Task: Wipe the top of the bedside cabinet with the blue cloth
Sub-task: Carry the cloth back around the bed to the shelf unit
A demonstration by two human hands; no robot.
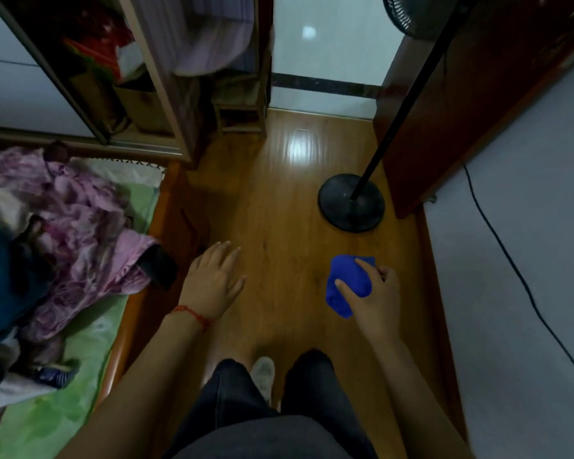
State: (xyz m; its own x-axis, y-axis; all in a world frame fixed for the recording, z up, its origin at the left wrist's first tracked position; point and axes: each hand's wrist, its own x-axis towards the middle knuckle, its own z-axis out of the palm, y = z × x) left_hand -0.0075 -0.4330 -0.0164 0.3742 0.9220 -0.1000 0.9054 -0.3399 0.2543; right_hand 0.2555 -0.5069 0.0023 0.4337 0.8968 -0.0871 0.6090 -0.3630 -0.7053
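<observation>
1. On the far left is a bed [80, 352] with a green sheet and a crumpled purple blanket [80, 226]. The picture's edge cuts the bed off, and the dark things heaped on it are too blurry to name.
2. Behind it stands an open wardrobe [140, 77]; its inside is dim and hard to make out.
3. The left hand [212, 279] hangs over the wooden floor [279, 200] with fingers spread, holding nothing. A red string [193, 314] circles its wrist.
4. The right hand [373, 293] grips the bunched blue cloth [343, 286] above the floor.
5. A black fan stand [352, 202] rests on the floor; its head is cut off at the top.
6. A black cord [511, 260] runs along the grey wall on the right.
</observation>
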